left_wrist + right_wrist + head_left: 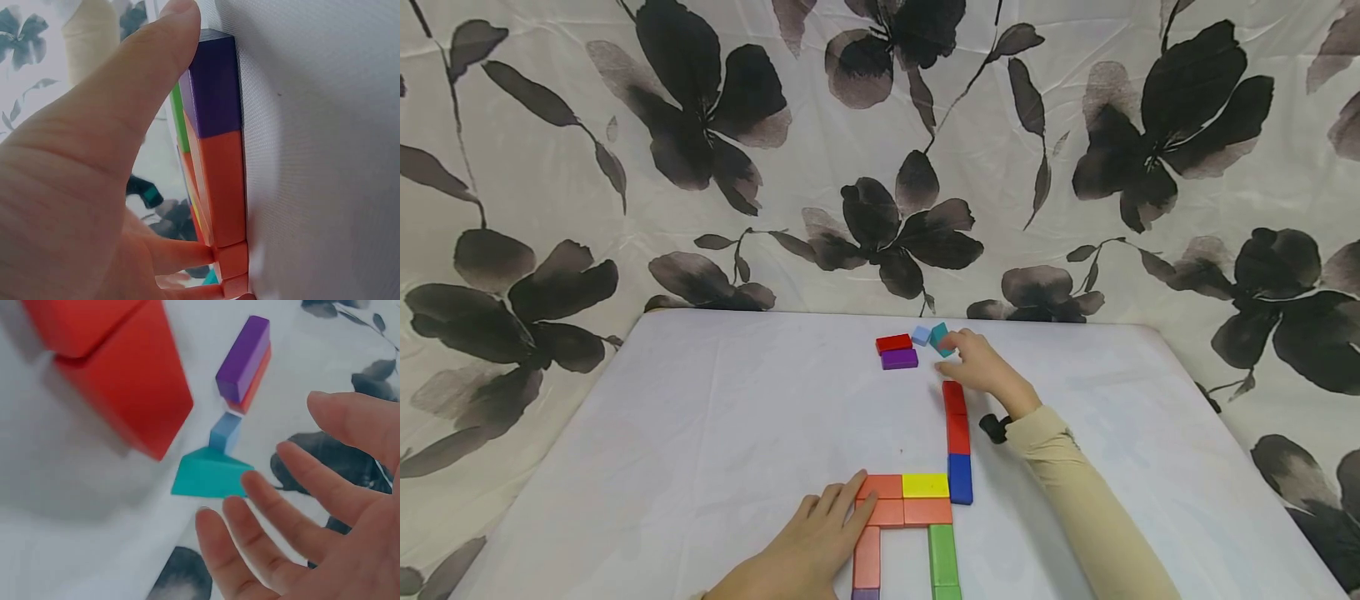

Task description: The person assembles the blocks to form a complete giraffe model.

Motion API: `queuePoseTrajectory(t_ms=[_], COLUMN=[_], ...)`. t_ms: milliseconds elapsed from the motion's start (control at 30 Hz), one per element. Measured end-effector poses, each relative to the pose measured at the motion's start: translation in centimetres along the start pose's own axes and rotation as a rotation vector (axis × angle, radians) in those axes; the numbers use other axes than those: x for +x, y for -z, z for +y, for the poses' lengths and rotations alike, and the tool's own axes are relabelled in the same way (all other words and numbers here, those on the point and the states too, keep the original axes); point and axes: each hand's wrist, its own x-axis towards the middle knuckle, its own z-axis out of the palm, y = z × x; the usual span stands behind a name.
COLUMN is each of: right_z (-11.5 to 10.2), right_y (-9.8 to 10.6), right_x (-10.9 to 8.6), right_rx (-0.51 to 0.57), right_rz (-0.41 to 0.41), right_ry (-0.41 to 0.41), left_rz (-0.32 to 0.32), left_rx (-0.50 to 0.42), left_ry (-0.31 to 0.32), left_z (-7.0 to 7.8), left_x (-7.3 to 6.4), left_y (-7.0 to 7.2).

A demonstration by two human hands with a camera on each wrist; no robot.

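My left hand (808, 533) rests along the left side of a flat block layout, its extended fingers touching the orange blocks (880, 512). In the left wrist view the thumb lies by the top of a dark purple block (215, 87). My right hand (988, 367) is at the table's far side beside a teal block (939, 337) with slanted sides. Its fingers are spread and loosely bent in the right wrist view, with the fingertips close to that teal block; contact cannot be told. A light blue block (921, 336) sits against the teal one.
A red block (893, 342) and a purple block (899, 359) lie together left of the light blue one. The layout includes a yellow block (925, 485), green blocks (943, 554), and a column of red blocks (955, 398) above a blue block (960, 479). Floral cloth (880, 167) hangs behind the white table (760, 392).
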Motion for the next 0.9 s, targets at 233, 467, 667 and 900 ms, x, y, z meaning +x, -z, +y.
queuePoseTrajectory(t_ms=[233, 467, 667, 900], right_z=[-1.4, -3.3, -3.5, -3.2], right_y=[-1.2, -2.8, -3.8, -4.3], right_x=[3.0, 4.6, 5.0, 4.9], right_rx=[-0.075, -0.292, -0.405, -0.399], right_rz=[-0.048, -0.072, -0.023, -0.003], right_ry=[0.110, 0.093, 0.152, 0.149], left_rz=[-0.036, -0.021, -0.014, -0.009], left_rx=[-0.026, 0.010, 0.017, 0.025], left_ry=[0.018, 0.012, 0.008, 0.003], left_z=[0.0, 0.0, 0.0, 0.0], left_x=[0.1, 0.0, -0.1, -0.1], left_y=[0.0, 0.0, 0.0, 0.1])
